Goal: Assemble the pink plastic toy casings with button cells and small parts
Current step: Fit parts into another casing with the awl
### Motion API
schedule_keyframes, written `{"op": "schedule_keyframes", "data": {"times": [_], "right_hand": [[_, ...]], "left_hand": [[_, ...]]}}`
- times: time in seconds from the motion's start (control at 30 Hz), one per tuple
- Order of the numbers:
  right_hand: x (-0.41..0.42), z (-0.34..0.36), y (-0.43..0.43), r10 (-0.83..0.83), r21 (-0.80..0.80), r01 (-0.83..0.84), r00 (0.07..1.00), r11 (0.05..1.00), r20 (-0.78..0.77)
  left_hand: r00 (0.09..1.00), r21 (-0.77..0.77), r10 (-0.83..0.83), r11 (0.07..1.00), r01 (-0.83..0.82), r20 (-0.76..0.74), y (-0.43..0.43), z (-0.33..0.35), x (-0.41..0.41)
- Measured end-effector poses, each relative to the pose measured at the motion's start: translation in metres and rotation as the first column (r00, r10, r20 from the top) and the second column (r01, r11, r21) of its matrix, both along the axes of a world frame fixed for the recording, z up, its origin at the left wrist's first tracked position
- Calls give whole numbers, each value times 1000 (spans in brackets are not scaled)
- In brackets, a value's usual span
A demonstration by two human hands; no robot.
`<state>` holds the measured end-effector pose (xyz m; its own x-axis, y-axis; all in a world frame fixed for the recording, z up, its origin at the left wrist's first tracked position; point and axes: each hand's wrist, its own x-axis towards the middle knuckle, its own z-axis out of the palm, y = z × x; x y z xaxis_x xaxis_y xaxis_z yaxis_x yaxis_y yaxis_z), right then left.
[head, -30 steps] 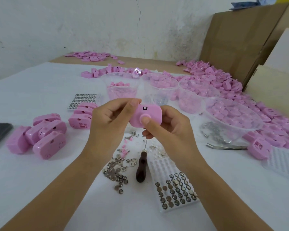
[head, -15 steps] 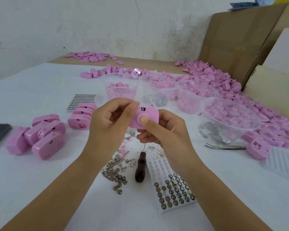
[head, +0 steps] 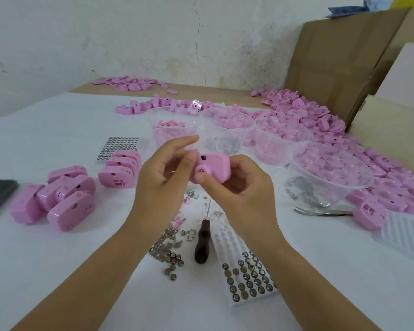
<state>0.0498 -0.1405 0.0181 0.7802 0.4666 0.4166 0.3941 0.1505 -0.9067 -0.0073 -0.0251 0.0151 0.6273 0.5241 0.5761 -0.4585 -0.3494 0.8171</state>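
One casing between left fingers, right fingers

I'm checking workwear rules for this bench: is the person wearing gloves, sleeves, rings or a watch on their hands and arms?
No. The left hand and right hand are bare, with no gloves and no visible rings. Both forearms are uncovered down to the frame's edge: no sleeves, watch or bracelet show.
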Motion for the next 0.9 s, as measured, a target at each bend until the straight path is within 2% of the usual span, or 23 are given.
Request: {"op": "schedule_keyframes", "data": {"times": [0.07, 0.1, 0.17, 0.27, 0.3, 0.4, 0.47, 0.53, 0.6, 0.7, 0.9], "right_hand": [[0, -7, 1, -176, -58, 200, 944, 978, 280], [0, -9, 2, -203, -62, 243, 905, 968, 374], [0, -11, 4, -196, -44, 257, 827, 965, 527], [2, -10, 5, -156, 18, 205, 684, 979, 712], [2, -9, 4, -160, 46, 181, 689, 982, 707], [9, -2, -1, -191, 69, 185, 798, 980, 572], [14, 3, -6, -157, 11, 175, 851, 985, 501], [19, 5, -9, -55, -70, 101, 875, 992, 481], [20, 5, -11, 7, -133, 67, 869, 989, 495], [21, 4, -11, 14, -164, 85, 852, 983, 524], [20, 5, -13, 73, -253, 97, 807, 963, 585]], "left_hand": [[998, -59, -43, 997, 41, -40, -7, -1, 1], [993, -130, -104, 987, 97, -50, -10, -1, 1], [974, -257, -216, 947, 193, -64, -14, -2, 1], [964, -371, -258, 902, 220, -58, -13, -3, 1], [956, -411, -290, 877, 248, -42, -12, -2, 2], [937, -471, -350, 825, 312, 7, -10, -1, 1], [942, -473, -335, 832, 291, -9, -10, 0, 1], [952, -417, -297, 876, 241, -73, -10, 0, 1], [961, -354, -245, 917, 185, -132, -9, 0, 0], [965, -235, -164, 965, 115, -203, -8, 1, -2], [955, -133, -57, 991, 18, -291, -9, 1, -2]]}}
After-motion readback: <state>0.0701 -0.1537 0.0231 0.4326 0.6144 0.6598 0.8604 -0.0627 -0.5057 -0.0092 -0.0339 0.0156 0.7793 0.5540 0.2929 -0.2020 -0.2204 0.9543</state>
